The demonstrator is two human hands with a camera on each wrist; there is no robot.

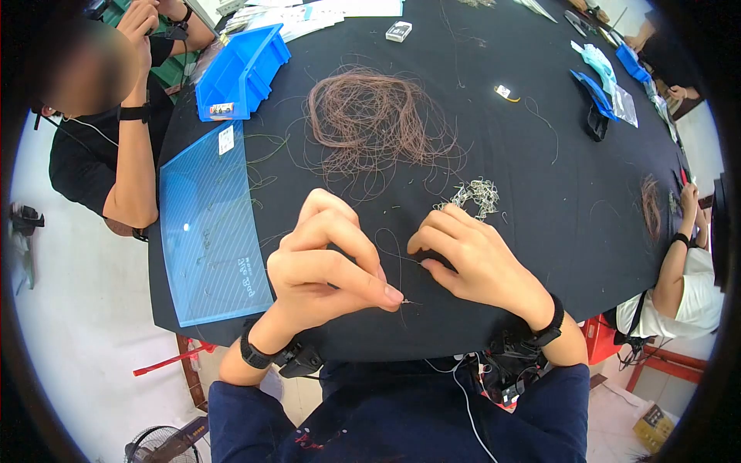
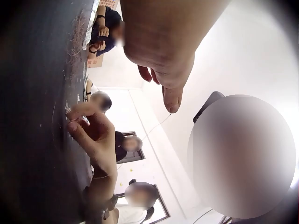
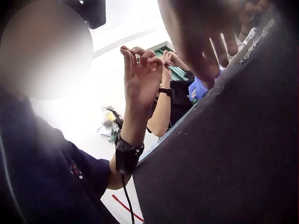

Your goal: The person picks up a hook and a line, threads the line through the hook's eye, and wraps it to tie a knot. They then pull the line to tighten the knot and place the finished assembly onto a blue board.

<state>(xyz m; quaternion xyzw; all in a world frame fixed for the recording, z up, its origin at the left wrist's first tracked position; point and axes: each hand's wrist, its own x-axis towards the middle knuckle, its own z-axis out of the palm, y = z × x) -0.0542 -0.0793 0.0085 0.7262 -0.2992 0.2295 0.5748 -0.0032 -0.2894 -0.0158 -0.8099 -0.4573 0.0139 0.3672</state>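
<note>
My left hand [image 1: 328, 262] is raised over the near side of the black table, its thumb and forefinger pinching a thin wire-like strand [image 1: 400, 266]. That strand bends in a loose loop between the two hands. Lower and to the right, my right hand [image 1: 475, 258] has bent fingers near the tabletop, with a strand running up to its thumb tip; I cannot tell whether it grips it. In the left wrist view the right thumb and forefinger tips come close together. Just beyond the right hand lies a small pile of pale, curly short wires [image 1: 480, 197].
A large tangle of thin brown strands [image 1: 370, 116] lies mid-table on the black cloth [image 1: 532, 224]. At left are a blue translucent file bag [image 1: 204, 231] and a blue bin [image 1: 247, 69]. A person [image 1: 100, 147] sits at left; others are around the table.
</note>
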